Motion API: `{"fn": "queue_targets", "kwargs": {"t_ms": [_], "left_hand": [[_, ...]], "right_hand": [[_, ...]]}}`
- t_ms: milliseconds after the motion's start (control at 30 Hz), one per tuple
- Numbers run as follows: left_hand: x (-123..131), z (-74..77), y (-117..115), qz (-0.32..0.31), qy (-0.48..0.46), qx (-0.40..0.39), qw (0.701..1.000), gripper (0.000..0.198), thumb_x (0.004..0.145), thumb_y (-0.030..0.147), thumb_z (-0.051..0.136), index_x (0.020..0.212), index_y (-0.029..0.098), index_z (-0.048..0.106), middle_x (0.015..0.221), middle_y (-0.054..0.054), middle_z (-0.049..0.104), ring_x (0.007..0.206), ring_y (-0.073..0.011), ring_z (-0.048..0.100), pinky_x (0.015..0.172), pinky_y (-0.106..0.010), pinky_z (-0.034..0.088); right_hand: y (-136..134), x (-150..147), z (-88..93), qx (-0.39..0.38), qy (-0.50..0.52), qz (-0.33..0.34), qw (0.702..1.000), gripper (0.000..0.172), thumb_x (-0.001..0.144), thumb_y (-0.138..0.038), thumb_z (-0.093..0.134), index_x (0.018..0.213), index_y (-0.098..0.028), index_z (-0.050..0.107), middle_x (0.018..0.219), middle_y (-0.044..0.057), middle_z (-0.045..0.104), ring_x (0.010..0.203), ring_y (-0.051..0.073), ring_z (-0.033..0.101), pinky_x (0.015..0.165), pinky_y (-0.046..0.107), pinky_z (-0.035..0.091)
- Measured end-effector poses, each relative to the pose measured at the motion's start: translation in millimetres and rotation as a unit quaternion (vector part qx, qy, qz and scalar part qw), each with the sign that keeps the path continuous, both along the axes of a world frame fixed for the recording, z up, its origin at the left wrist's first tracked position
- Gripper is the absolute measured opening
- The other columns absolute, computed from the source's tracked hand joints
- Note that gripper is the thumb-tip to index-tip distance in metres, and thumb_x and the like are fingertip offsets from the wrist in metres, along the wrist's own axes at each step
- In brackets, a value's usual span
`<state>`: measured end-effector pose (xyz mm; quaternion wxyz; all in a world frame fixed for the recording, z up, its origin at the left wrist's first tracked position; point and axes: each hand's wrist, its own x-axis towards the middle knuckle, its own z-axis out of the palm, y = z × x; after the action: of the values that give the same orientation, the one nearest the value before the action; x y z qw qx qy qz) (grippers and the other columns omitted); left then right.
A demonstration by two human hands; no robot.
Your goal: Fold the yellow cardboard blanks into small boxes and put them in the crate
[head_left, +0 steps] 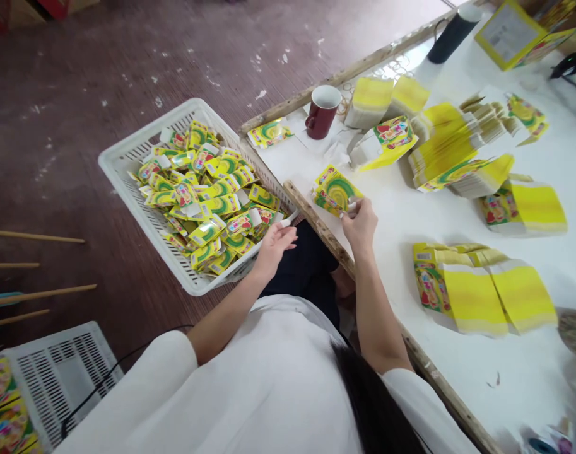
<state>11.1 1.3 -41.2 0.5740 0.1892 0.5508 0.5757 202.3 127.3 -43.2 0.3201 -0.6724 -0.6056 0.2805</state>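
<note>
Your right hand (362,221) seems to pinch the yellow carton (335,189) by its near corner, the rest lying forward-left; your left hand (276,244), open, is farther, beside the basket (197,287).

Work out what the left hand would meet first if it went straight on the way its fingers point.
Most likely the wooden table edge, up and to the right of the left hand in the picture; depth is unclear, so the hand might pass above it.
</note>
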Motion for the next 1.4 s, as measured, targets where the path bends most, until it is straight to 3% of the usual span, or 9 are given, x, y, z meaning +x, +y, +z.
{"fn": "queue_targets", "kwargs": {"t_ms": [167,300,433,567,700,933,1100,1200,1400], "left_hand": [[13.6,11.4,6.5,0.002,-0.019,0.109,0.994,0.076,0.062,0.072,0.082,0.119,0.027,0.057,0.130,-0.011,0.065,0.124,-0.0266,0.063,0.093,-0.041,0.056],[13.5,37.2,19.2,0.001,-0.024,0.138,0.990,0.070,0.076,0.088,0.054,0.106,0.025,0.063,0.101,-0.011,0.071,0.114,-0.0321,0.067,0.085,-0.046,0.059],[12.1,47.8,21.7,0.078,0.003,0.123,0.989,0.068,0.082,0.091,0.035,0.081,0.025,0.051,0.072,-0.003,0.054,0.090,-0.0247,0.069,0.077,-0.039,0.060],[8.0,33.0,12.9,0.092,0.046,0.114,0.988,0.064,0.079,0.088,0.052,0.080,0.024,0.052,0.072,0.000,0.055,0.081,-0.0188,0.066,0.074,-0.031,0.058],[3.4,19.9,4.8,0.045,0.060,0.143,0.987,0.057,0.065,0.069,0.084,0.093,0.023,0.064,0.087,-0.001,0.070,0.085,-0.0182,0.069,0.081,-0.032,0.057],[-16.3,32.4,6.5,0.014,0.125,0.152,0.980,0.055,0.072,0.060,0.085,0.108,0.024,0.064,0.112,-0.007,0.076,0.107,-0.0243,0.072,0.099,-0.039,0.056],[-39.2,59.1,3.6,-0.103,0.314,0.224,0.917,0.102,0.052,0.060,0.096,0.136,0.024,0.051,0.148,-0.017,0.056,0.142,-0.0356,0.051,0.121,-0.050,0.039],[-33.9,68.7,-0.7,-0.252,0.404,0.159,0.865,0.085,0.058,0.043,0.095,0.130,0.022,0.055,0.134,-0.014,0.065,0.127,-0.0368,0.062,0.110,-0.051,0.049],[-11.7,53.6,-8.5,-0.208,0.512,0.109,0.826,0.078,0.069,0.035,0.085,0.135,0.021,0.044,0.121,-0.010,0.067,0.102,-0.0296,0.071,0.090,-0.041,0.057]], "right_hand": [[-47.6,-11.8,25.8,0.030,0.129,0.134,0.982,0.024,0.076,-0.027,0.064,0.094,-0.026,0.049,0.078,-0.004,0.056,0.065,0.015,0.051,0.064,0.030,0.044],[-92.2,-40.5,34.4,-0.087,0.294,0.311,0.900,0.025,0.082,-0.034,0.070,0.094,-0.026,0.049,0.078,-0.004,0.055,0.065,0.014,0.050,0.062,0.027,0.044],[-115.6,-65.6,30.4,-0.079,0.391,0.267,0.877,0.042,0.082,-0.046,0.078,0.105,-0.027,0.048,0.089,-0.002,0.057,0.078,0.015,0.056,0.072,0.029,0.049],[-112.4,-66.8,24.5,-0.100,0.363,0.262,0.889,0.053,0.075,-0.051,0.085,0.109,-0.027,0.052,0.085,-0.004,0.058,0.073,0.014,0.055,0.067,0.027,0.048],[-99.1,-51.0,23.4,-0.076,0.341,0.232,0.908,0.036,0.085,-0.052,0.074,0.105,-0.026,0.058,0.082,-0.003,0.061,0.071,0.015,0.056,0.066,0.028,0.047],[-84.5,-17.4,31.2,0.023,0.216,0.193,0.957,0.013,0.092,-0.032,0.062,0.101,-0.026,0.069,0.091,0.001,0.073,0.084,0.023,0.066,0.077,0.037,0.054],[-86.0,-6.9,55.1,0.164,0.013,0.293,0.942,0.024,0.095,-0.017,0.058,0.094,-0.033,0.076,0.095,0.002,0.076,0.099,0.026,0.064,0.109,0.051,0.044],[-95.6,-18.5,61.0,0.183,0.009,0.348,0.919,0.023,0.096,-0.020,0.060,0.102,-0.037,0.074,0.103,0.001,0.074,0.111,0.026,0.062,0.126,0.056,0.025],[-97.7,-41.9,35.7,0.101,0.256,0.143,0.951,0.070,0.090,-0.052,0.068,0.150,-0.026,0.042,0.146,0.015,0.055,0.140,0.033,0.050,0.120,0.054,0.040]]}}
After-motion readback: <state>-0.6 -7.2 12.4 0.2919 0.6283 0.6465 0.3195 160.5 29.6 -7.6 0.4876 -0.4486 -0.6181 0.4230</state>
